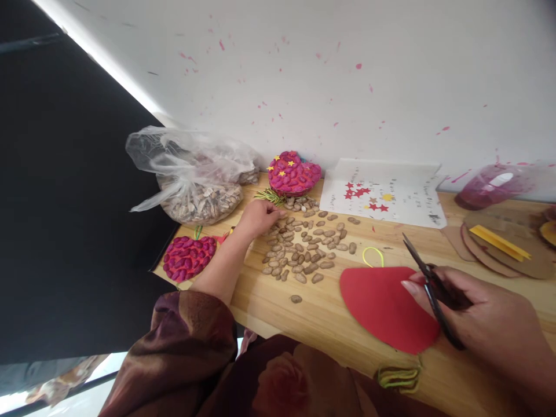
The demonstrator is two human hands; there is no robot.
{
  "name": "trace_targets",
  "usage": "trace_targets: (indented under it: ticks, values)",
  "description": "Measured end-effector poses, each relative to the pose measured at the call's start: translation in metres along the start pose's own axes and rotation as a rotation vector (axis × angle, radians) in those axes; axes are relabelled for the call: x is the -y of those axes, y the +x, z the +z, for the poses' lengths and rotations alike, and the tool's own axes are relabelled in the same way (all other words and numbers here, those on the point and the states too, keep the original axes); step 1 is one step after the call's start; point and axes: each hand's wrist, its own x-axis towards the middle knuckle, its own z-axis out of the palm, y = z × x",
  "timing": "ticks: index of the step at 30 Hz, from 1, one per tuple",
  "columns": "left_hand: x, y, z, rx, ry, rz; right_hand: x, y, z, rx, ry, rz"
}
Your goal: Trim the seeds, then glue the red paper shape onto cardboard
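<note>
My right hand (pixel 486 313) grips a pair of dark scissors (pixel 430 278), blades slightly parted and pointing up and away over a red piece of card (pixel 382 301) with a curved edge. My left hand (pixel 262 218) reaches to the far edge of a spread of peanuts (pixel 310 255), its fingers pinched together; whatever may be between them is hidden. Right beside those fingers lies a green fringed sprig (pixel 270 197). Behind it leans a heart shape (pixel 294 174) covered in pink-painted peanuts, with yellow stars. A similar pink piece (pixel 190 258) lies left of my forearm.
Clear plastic bags of shells (pixel 202 194) stand back left. A white sheet (pixel 412 202) carries red and yellow stars. To the right are a pink-stained plastic cup (pixel 493 188) and stacked cardboard (pixel 538 263) with a yellow strip. Green folded yarn (pixel 398 377) lies at the front edge.
</note>
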Motion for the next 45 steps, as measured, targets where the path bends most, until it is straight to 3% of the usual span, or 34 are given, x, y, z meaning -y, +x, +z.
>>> trace_targets:
  ticks: [7,14,19,24,30,35,45]
  values:
    - [0.0,0.001,0.002,-0.041,0.002,-0.03,0.002,-0.001,-0.002,-0.006,-0.016,-0.019]
    - [0.005,0.001,0.006,-0.094,-0.046,0.023,0.002,0.0,-0.001,0.0,-0.018,0.014]
    - [0.015,0.005,0.002,-0.226,0.051,0.191,0.002,0.0,-0.002,-0.006,-0.001,0.025]
    - [0.014,0.006,0.007,-0.173,0.179,0.275,0.003,0.0,-0.001,0.001,-0.001,0.017]
    - [0.007,0.003,0.01,-0.222,0.086,0.248,-0.001,-0.001,-0.001,-0.001,-0.015,-0.013]
    - [0.006,0.003,0.009,-0.094,-0.148,0.105,-0.003,-0.002,0.0,-0.009,-0.023,-0.012]
    - [0.009,0.002,0.007,-0.113,-0.067,0.101,-0.002,-0.001,-0.001,-0.012,-0.014,-0.024]
